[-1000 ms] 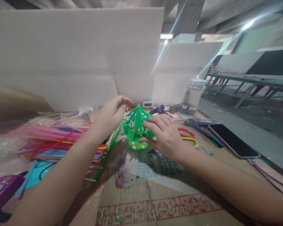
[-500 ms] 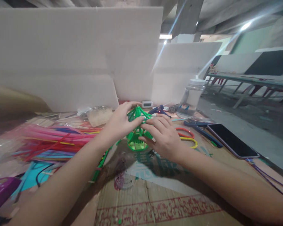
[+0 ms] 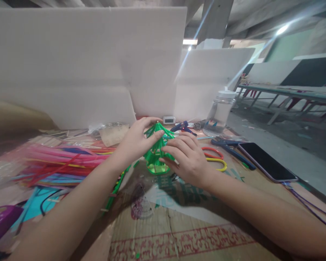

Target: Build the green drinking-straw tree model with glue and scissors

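A small green tower-shaped craft model [image 3: 157,161] stands upright on the table, with sloping green strips that meet at a pale tip and a round yellow-green base. My left hand [image 3: 137,139] curves round its upper left side, fingers behind the top and thumb across the front. On the right, my right hand [image 3: 188,156] has its bent fingers and thumb against the model's middle. The fingers hide part of the model's right side, and whether a small piece is between them cannot be made out.
Colourful fuzzy stems [image 3: 67,159] lie at left, near a purple tool [image 3: 5,221]. Behind the model are a blue glue gun [image 3: 182,127] and a small white digital display [image 3: 168,120]. Scissors [image 3: 216,159], blue pliers [image 3: 233,152], a phone [image 3: 266,162] and a water bottle [image 3: 220,112] are at right.
The left thumb has shifted slightly up on the model and the right fingers a little lower. Otherwise both hands stay around the model; the whole view has moved very slightly.
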Demonstrator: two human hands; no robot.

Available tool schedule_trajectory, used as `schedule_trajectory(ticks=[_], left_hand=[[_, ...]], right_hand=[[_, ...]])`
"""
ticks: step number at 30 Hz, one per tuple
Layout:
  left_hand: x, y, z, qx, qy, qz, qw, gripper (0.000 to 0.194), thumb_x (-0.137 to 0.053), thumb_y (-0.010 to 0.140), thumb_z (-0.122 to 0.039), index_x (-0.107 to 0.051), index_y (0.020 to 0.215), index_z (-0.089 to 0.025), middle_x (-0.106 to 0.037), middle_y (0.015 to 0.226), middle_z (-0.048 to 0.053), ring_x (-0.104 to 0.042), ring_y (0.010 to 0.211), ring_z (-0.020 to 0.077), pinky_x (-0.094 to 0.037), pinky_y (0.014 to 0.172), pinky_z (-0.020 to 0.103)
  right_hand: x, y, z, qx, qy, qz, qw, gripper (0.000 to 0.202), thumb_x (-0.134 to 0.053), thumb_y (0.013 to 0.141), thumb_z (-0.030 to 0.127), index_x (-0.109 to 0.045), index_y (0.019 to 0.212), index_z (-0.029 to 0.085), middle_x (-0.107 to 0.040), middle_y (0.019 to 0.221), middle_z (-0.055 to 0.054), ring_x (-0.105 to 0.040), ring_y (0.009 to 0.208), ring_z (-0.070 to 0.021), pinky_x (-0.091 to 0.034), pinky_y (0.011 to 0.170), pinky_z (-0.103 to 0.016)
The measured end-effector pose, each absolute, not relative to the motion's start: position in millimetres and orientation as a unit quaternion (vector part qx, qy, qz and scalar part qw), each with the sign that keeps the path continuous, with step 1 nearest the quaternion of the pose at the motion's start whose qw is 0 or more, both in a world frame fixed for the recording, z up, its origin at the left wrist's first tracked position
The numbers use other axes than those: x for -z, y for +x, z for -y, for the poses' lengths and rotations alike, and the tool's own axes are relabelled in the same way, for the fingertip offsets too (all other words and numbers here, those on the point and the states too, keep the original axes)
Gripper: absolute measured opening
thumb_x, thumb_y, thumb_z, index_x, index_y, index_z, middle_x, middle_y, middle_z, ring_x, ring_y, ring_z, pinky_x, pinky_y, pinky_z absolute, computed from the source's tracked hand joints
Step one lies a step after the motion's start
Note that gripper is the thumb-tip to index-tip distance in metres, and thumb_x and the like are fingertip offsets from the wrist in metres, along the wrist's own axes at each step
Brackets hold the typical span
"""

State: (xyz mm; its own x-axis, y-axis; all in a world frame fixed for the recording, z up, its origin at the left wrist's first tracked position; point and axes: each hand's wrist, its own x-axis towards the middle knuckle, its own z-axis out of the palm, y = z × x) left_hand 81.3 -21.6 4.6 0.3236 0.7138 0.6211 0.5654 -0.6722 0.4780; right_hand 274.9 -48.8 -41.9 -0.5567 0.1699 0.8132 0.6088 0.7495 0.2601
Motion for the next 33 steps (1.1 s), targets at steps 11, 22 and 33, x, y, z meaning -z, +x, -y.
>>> schedule_trajectory(ticks=[11, 22, 33], left_hand=[[-5, 82, 22, -0.429, 0.807, -0.397, 0.086, 0.031, -0.06, 0.089, -0.031, -0.061, 0.118, -0.019, -0.067, 0.117, 0.005, -0.062, 0.108, 0.0188, -0.047, 0.097, 0.033], [-8, 74, 18, -0.456, 0.779, -0.393, 0.177, 0.042, -0.048, 0.095, -0.05, -0.061, 0.121, -0.02, -0.068, 0.121, 0.008, -0.062, 0.111, 0.022, -0.048, 0.096, 0.034], [-26, 45, 11, -0.494, 0.737, -0.458, 0.057, 0.039, -0.035, 0.096, -0.041, -0.044, 0.062, -0.024, -0.05, 0.064, 0.001, -0.051, 0.068, 0.0197, -0.043, 0.068, 0.032]], right_hand=[[42, 274, 49, 0.27, -0.23, 0.842, 0.408, 0.017, -0.065, 0.089, 0.028, -0.066, 0.103, 0.018, -0.07, 0.099, -0.007, -0.055, 0.103, -0.0239, -0.043, 0.101, -0.045], [42, 275, 47, 0.264, -0.231, 0.84, 0.415, 0.018, -0.064, 0.09, 0.03, -0.066, 0.105, 0.02, -0.07, 0.098, -0.006, -0.055, 0.102, -0.023, -0.043, 0.1, -0.044], [35, 281, 49, 0.245, -0.205, 0.846, 0.426, 0.023, -0.062, 0.09, 0.034, -0.062, 0.108, 0.02, -0.07, 0.1, -0.007, -0.059, 0.099, -0.0224, -0.044, 0.097, -0.043]])
